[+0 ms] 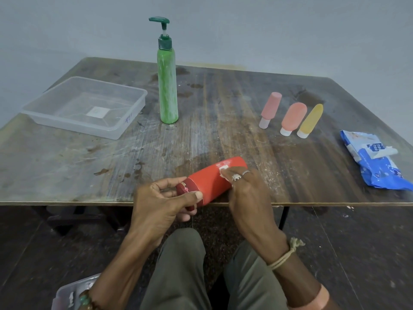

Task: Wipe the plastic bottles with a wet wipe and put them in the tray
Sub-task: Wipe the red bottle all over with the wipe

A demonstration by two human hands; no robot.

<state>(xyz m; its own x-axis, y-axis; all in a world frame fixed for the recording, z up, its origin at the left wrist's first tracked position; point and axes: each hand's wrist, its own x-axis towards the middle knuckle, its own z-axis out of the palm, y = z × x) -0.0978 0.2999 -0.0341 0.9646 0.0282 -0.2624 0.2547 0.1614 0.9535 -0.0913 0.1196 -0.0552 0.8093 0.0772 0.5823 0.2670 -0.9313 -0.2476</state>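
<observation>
Grey wall runs behind a scuffed, stained wooden worktop (223,130) seen from a seated person's head height. At the near edge, roughly in the middle, a red bottle (210,180) lies on its side, its cap end pointing near-left and its base far-right. The left hand (161,202) is clamped on the cap end, thumb on top and fingers curled around it. The right hand (248,193), with rings on two fingers, rests over the bottle's body, and its fingertips press a small white wet wipe (224,170) against the red plastic.

On the far left sits a clear plastic tray (130,115) with only a pale square label showing in its base. Just right of it a tall green pump bottle (168,90) stands upright. To the right, well apart from the red bottle, three small bottles sit in a row with white caps toward the near side: a pink bottle (270,108), a salmon bottle (293,117) and a yellow bottle (311,120); I cannot tell whether they stand on their caps or lie flat. Near the right edge lies a crumpled blue wipe pack (377,162) with a white sheet poking out.
</observation>
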